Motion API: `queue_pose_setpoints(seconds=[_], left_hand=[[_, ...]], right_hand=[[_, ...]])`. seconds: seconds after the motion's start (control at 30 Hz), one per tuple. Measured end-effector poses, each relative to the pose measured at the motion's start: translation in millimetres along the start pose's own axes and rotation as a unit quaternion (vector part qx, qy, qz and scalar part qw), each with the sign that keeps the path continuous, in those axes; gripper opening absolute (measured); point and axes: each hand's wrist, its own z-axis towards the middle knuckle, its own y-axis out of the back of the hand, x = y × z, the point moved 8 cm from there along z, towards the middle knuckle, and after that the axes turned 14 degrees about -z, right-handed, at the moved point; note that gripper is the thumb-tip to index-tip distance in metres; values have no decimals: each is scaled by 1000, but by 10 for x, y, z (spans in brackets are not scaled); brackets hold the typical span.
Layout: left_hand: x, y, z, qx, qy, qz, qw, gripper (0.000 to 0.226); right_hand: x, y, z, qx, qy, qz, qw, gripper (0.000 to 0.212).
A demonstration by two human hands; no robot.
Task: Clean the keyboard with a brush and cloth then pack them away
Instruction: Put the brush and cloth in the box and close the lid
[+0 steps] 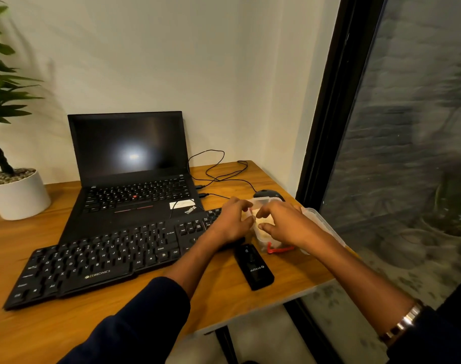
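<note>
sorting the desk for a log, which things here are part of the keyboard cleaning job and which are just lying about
Part of the job:
black Zebronics keyboard
clear plastic container
pale yellow cloth
red-handled item, likely the brush
clear plastic lid

Lying about:
black ThinkPad laptop
black mouse
small black device
white-potted plant

A small home-office corner, wooden desk [66,319] against a plain wall, open laptop [134,177], keyboard [100,258], potted plant [11,164], dark window [408,153] alongside.

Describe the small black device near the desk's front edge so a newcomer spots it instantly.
Start at the external keyboard in front of the laptop. Just past its right end, nearer the desk's front edge, lies a small black device. Unlike the clear container beside it, it is opaque and bears white lettering.
</note>
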Motion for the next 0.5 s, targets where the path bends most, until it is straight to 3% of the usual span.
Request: queue_pose_setpoints(seconds=[0.23,0.5], left_hand=[[80,64,-695,-99,-53,-94,989,35],[193,-27,-1078,-137,-42,-86,986,37]], right_hand=[[357,-39,-455,-43,3,108,993,26],[565,-439,-755,6,-72,19,997,53]])
